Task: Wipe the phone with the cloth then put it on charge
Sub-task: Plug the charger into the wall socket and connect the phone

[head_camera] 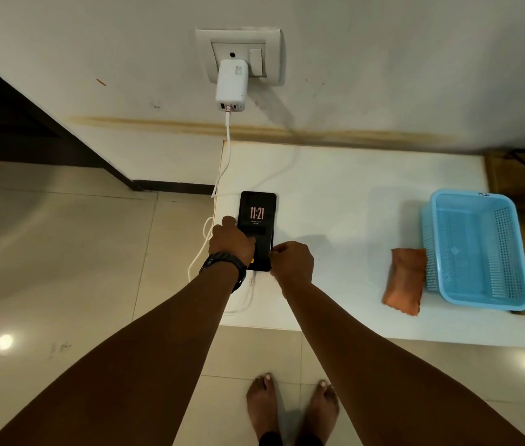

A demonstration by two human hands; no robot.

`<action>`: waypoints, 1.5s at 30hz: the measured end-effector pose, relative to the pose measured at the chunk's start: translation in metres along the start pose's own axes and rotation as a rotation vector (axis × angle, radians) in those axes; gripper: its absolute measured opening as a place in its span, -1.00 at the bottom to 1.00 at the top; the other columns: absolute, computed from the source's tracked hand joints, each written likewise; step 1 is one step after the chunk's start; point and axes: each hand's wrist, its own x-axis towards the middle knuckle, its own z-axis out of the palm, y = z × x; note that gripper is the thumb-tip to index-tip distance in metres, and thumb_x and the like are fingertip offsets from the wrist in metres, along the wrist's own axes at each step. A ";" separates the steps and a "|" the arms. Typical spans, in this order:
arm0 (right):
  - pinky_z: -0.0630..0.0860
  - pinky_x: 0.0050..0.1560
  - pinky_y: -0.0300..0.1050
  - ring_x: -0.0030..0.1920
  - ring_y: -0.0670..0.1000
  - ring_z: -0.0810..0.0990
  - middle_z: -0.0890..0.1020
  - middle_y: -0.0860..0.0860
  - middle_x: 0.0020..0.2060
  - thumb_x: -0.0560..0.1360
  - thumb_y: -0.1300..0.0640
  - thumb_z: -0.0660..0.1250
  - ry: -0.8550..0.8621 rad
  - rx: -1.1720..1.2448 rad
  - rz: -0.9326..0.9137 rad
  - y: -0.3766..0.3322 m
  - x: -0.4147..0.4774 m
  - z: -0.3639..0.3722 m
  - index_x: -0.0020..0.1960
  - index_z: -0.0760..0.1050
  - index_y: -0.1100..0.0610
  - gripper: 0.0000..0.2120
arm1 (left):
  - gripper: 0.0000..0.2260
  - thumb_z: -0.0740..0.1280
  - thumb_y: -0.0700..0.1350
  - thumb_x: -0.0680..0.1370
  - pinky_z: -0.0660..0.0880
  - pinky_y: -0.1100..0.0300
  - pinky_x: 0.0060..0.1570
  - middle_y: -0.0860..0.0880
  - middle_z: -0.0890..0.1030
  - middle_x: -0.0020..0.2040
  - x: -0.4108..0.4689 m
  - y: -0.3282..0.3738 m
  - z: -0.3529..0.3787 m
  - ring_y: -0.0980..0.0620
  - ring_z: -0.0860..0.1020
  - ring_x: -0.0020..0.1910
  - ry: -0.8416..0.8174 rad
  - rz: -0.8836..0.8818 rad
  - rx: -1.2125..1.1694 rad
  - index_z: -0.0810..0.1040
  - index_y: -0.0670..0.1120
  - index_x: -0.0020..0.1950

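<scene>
Flanking the phone: cable left, cloth and basket right.

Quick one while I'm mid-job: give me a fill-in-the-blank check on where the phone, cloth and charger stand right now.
1. The phone lies face up and its lit screen reads ____.
2. The folded orange cloth lies on the white surface against the ____ basket.
3. The white charger is plugged into the ____ socket.
4. The wrist of the ____ hand wears a dark band.

Missing words: 11:21; blue; wall; left
</scene>
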 end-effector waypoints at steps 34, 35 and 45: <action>0.37 -0.12 -0.24 0.06 0.05 0.63 0.68 0.04 0.01 0.45 -0.10 0.41 0.327 0.158 -0.371 -0.221 0.086 -0.117 0.07 0.61 0.15 -0.64 | 0.19 0.56 0.20 0.29 0.39 -0.10 0.36 -0.16 0.26 0.43 -0.012 0.000 0.010 -0.20 0.35 0.41 -0.178 -0.001 0.333 -0.21 -0.08 0.59; 0.36 -0.12 -0.24 0.06 0.05 0.63 0.67 0.04 0.02 0.44 -0.10 0.42 0.324 0.155 -0.371 -0.221 0.087 -0.117 0.08 0.60 0.15 -0.64 | 0.19 0.56 0.20 0.29 0.40 -0.10 0.36 -0.16 0.26 0.43 -0.012 0.000 0.010 -0.20 0.35 0.41 -0.177 -0.003 0.338 -0.21 -0.08 0.59; 0.36 -0.10 -0.21 0.10 0.06 0.61 0.66 0.04 0.06 0.42 -0.10 0.44 0.315 0.155 -0.345 -0.223 0.089 -0.118 0.09 0.56 0.15 -0.62 | 0.20 0.57 0.21 0.27 0.41 -0.11 0.34 -0.15 0.27 0.44 -0.012 0.003 0.009 -0.20 0.38 0.40 -0.181 -0.020 0.363 -0.20 -0.07 0.59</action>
